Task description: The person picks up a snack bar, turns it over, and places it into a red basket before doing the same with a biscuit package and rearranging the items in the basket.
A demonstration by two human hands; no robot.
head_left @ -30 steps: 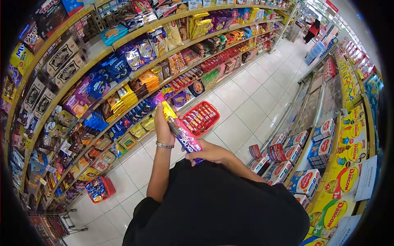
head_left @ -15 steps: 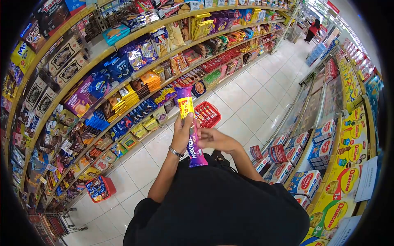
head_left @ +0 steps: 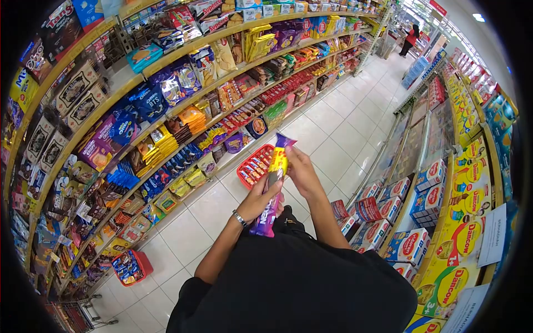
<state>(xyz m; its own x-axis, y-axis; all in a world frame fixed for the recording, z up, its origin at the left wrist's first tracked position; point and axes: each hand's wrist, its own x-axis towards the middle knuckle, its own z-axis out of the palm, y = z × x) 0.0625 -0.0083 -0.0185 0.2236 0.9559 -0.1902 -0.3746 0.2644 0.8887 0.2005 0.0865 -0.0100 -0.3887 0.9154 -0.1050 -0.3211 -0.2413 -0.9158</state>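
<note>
L grip (head_left: 259,201) closed on purple/yellow pkt (head_left: 278,161), R grip (head_left: 300,168) closed nr its top, pkt part-blocking red bskt (head_left: 241,173) behind.

Yeah, I was definitely looking down a supermarket aisle through the head cam. Tiered shelves (head_left: 189,51) on one side were crammed with packaged sweets and biscuits, Oreo packs (head_left: 149,101) included, while Dancow boxes (head_left: 466,240) and Vidoran boxes (head_left: 407,247) lined the other. I could also see a red basket (head_left: 147,262) full of wrapped snacks on the pale tiled floor (head_left: 202,213), plus a red sign (head_left: 438,7) up high toward the far end.
</note>
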